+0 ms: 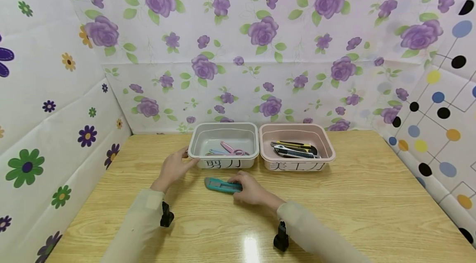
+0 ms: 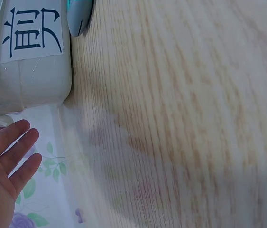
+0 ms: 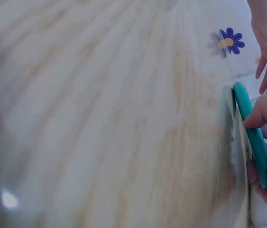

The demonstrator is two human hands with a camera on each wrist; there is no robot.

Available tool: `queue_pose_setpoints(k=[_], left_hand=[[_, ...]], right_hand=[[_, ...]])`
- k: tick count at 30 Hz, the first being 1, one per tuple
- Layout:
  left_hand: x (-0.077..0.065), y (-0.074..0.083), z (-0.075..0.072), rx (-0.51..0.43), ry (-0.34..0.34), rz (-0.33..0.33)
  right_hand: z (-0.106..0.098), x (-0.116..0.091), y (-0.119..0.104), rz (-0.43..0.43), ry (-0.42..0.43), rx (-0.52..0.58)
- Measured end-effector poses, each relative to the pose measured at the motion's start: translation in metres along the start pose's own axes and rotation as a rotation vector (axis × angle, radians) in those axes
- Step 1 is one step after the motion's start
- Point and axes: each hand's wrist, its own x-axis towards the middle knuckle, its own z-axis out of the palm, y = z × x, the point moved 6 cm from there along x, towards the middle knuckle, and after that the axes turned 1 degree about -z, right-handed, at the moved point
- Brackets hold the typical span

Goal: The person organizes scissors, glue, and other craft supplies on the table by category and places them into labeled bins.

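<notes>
My right hand point(image 1: 250, 188) pinches one end of a teal utility knife point(image 1: 219, 185) between thumb and fingers, low over the table in front of the bins. In the right wrist view, the teal knife point(image 3: 252, 137) is seen from its narrow side. My left hand point(image 1: 174, 170) is at the left front corner of a pale grey bin point(image 1: 223, 157), thumb at its front rim. The left wrist view shows the other fingers point(image 2: 24, 142) extended beside the bin's end. Pink-handled scissors point(image 1: 233, 149) lie inside that bin beside a light blue pair.
Right of the grey bin stands a pink bin point(image 1: 265, 164) holding several utility knives point(image 1: 295, 152). Both bins carry labels with black characters. A wooden table point(image 1: 357, 201) supports them, with a floral sheet point(image 1: 238, 85) behind and patterned sheets at both sides.
</notes>
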Motion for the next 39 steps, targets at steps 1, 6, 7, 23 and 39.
queue_pose_setpoints(k=[1, 6, 7, 23, 39], left_hand=[[0.000, 0.000, 0.000, 0.002, -0.001, 0.000], [0.000, 0.001, -0.001, 0.003, -0.001, 0.006], [0.000, 0.002, -0.001, 0.003, -0.001, 0.008], [0.000, 0.004, -0.003, 0.003, -0.012, -0.001], [0.000, 0.002, -0.002, 0.000, -0.023, -0.013]], right_hand=[[-0.001, -0.001, 0.000, 0.002, -0.002, 0.009], [-0.006, -0.003, 0.000, -0.012, -0.007, 0.013], [-0.007, -0.004, 0.000, -0.015, -0.007, 0.011], [-0.041, -0.021, -0.013, -0.082, 0.009, -0.018], [-0.078, -0.033, -0.020, -0.119, 0.018, -0.072]])
